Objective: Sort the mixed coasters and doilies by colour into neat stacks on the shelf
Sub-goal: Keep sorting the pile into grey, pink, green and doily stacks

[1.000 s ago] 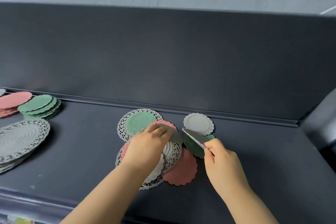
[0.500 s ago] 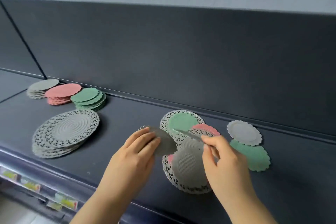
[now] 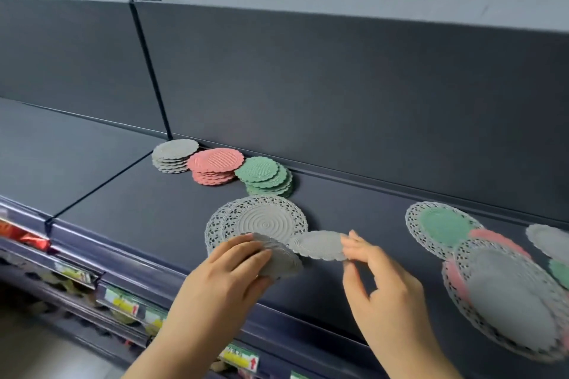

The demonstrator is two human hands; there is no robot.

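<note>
Dark shelf [image 3: 147, 212], centre frame: left hand [image 3: 224, 283] curls round a grey coaster [image 3: 278, 258], right hand [image 3: 385, 295] pinches a second grey coaster [image 3: 320, 244] edgewise (sorted stacks [image 3: 215, 163] upper centre, mixed pile [image 3: 492, 280] right).

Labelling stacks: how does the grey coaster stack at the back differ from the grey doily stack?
The grey coaster stack is smaller across than the grey doily stack. The coaster stack's edges are solid scallops; the doily stack's are lacy and holed. Both are grey, round and sit on the shelf.

Three small coaster stacks [image 3: 214, 164], one large doily stack [image 3: 264, 221], one unsorted heap [image 3: 508, 301].
</note>
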